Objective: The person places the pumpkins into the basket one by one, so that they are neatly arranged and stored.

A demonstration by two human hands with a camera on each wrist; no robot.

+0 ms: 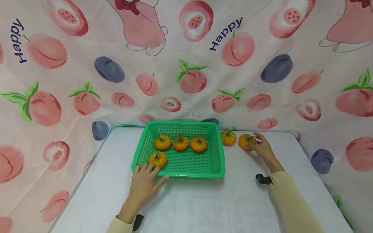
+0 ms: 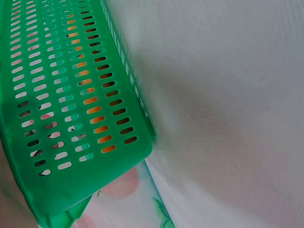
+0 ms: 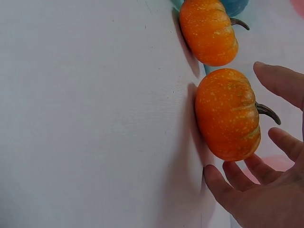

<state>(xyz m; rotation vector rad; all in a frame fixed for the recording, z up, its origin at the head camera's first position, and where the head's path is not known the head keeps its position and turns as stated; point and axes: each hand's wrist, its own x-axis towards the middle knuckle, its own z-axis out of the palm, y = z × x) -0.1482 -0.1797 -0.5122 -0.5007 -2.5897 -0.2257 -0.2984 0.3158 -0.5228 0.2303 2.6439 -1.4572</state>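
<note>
My left hand [image 1: 144, 183] lies over the near-left rim of the green plastic basket [image 1: 189, 175], its fingertips next to the closest orange pumpkin [image 1: 157, 159] inside. Three more pumpkins line up behind that one, among them a middle pumpkin [image 1: 181, 142]. In the left wrist view, the slotted basket wall [image 2: 95, 85] shows orange through its holes. On the table right of the basket, my right hand [image 1: 265, 151] is spread around the outer pumpkin [image 3: 228, 115]. Its fingertips are right at the pumpkin's side, the thumb apart near the dark stem [image 3: 268, 112].
Another small pumpkin [image 1: 228, 138] sits between the basket's right wall and the outer pumpkin. The white table [image 1: 198, 207] ends at the back against a fruit-print cloth [image 1: 175, 74], which also hangs along both sides.
</note>
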